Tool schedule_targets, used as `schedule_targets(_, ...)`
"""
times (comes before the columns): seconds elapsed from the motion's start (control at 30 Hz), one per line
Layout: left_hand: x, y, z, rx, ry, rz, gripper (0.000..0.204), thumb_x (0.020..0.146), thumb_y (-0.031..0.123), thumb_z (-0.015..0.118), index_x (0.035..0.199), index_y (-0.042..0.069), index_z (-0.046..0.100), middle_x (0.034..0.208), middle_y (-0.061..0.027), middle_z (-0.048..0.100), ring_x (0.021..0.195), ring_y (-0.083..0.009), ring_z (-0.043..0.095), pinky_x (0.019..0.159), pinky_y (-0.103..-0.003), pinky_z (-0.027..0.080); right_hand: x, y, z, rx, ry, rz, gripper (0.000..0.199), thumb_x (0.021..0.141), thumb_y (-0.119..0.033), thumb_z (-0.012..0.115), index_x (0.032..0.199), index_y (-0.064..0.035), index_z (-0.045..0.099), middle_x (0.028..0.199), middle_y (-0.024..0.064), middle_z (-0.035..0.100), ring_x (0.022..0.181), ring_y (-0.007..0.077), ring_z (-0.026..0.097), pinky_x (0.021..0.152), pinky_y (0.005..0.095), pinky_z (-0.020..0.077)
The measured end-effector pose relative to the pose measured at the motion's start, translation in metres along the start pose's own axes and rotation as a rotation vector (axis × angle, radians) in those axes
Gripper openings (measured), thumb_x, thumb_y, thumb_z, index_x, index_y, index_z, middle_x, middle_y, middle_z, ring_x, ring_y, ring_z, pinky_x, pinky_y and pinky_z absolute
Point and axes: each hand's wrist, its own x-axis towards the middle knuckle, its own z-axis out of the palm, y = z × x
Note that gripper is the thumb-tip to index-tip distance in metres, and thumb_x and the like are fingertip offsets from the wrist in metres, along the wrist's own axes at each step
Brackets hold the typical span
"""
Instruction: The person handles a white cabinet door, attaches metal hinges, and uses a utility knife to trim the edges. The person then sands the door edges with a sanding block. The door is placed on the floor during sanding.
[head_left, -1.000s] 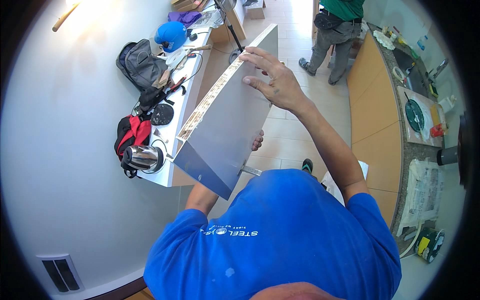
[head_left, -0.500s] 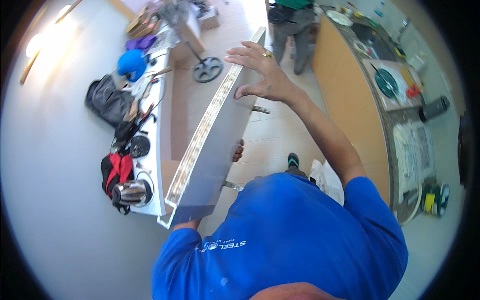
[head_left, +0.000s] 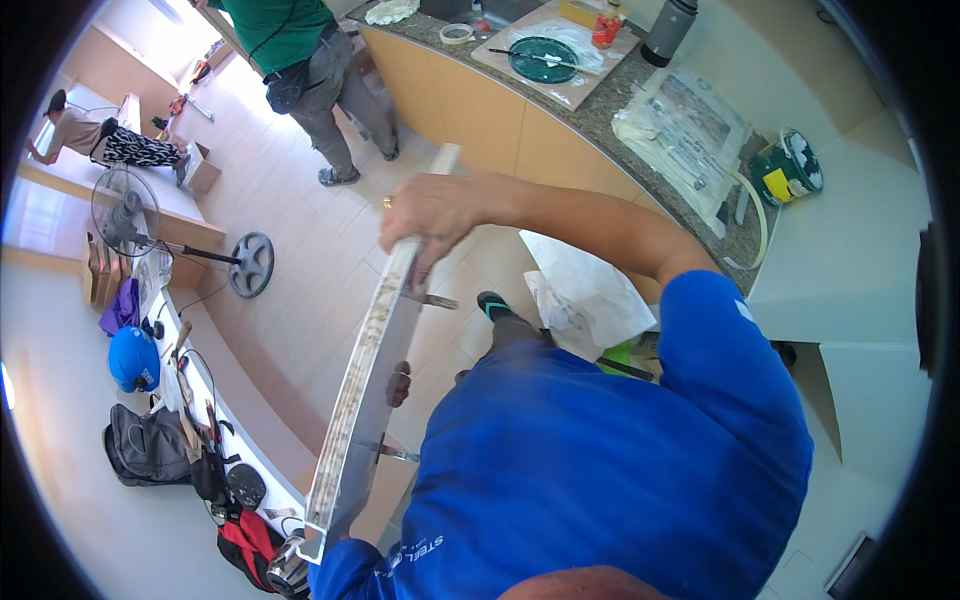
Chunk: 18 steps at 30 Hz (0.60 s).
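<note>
A long, pale cabinet door (head_left: 368, 400) stands tilted in front of me, with its rough, speckled edge toward the left. Two metal hinges, an upper hinge (head_left: 440, 301) and a lower hinge (head_left: 399, 454), stick out from its right side. Over the door's upper part my right hand (head_left: 432, 222) is closed, fingers across the edge and thumb against the face. My left hand (head_left: 399, 384) holds the door from behind; only its curled fingertips show at the right side, and the door hides the rest.
A counter (head_left: 440, 35) on the right bears a green lid (head_left: 543, 60), a dark bottle (head_left: 668, 32) and a green tub (head_left: 787, 167). The left bench holds a blue helmet (head_left: 134, 358) and a backpack (head_left: 145, 445). A fan (head_left: 125, 205) and two people stand farther off.
My right hand has gone from spread fingers at the door's edge to a closed grip over it. The view has turned right, and a second person now shows at the far left.
</note>
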Motion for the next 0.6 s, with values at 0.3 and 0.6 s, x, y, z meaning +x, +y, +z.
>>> schedule_targets(0.3,0.026,-0.007,0.036,0.095,-0.015,-0.082,0.061,0.11,0.047,0.048,0.15,0.0,0.046,0.142,-0.0188,0.053,0.127,-0.0319,0.053,0.106,-0.047,0.047,-0.077,0.027,-0.041,0.17,0.034,0.308,0.047,0.066,-0.038,0.097,0.094,-0.0088,0.073,0.088,0.011,0.073,0.084,0.0319,0.07,0.075,0.0419,0.0529)
schedule_targets(0.6,0.031,-0.004,0.048,0.084,0.052,-0.075,0.063,0.11,0.047,0.048,0.152,0.0,0.044,0.147,-0.0194,0.051,0.132,-0.0325,0.051,0.109,-0.049,0.046,-0.045,0.115,-0.027,0.446,-0.132,0.548,0.046,0.065,-0.023,0.099,0.1,-0.0037,0.077,0.085,0.0108,0.074,0.079,0.0222,0.067,0.074,0.0364,0.0512)
